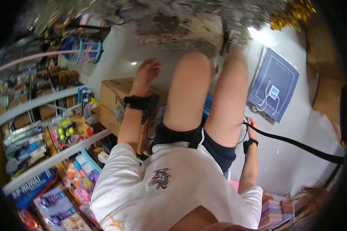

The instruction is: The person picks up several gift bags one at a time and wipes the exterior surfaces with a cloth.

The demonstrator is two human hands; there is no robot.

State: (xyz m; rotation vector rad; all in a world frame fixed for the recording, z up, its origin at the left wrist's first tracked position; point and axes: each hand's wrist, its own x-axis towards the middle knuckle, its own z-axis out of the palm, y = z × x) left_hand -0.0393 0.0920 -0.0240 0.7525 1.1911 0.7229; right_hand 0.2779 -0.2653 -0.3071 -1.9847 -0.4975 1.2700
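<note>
My left hand [147, 72], with a ring on a finger and a black band at the wrist, is raised beside my left knee. Its fingers are loosely curled, and nothing shows in them. Below it stands a brown cardboard box [111, 95]. Low beside my right thigh is my right hand [251, 128], partly hidden, with another black band at its wrist. A black cable or strap [289, 140] passes close to its fingers; whether the hand touches or holds it cannot be told. Blurred silver tinsel [162, 8] lies beyond my knees.
A blue mat or board [274, 83] with white cords lies on the pale floor at right. Shelves with a white metal rail [57, 160] hold packaged goods at left. Gold tinsel [292, 14] is at the upper right, and stacked boxes [273, 208] stand at the lower right.
</note>
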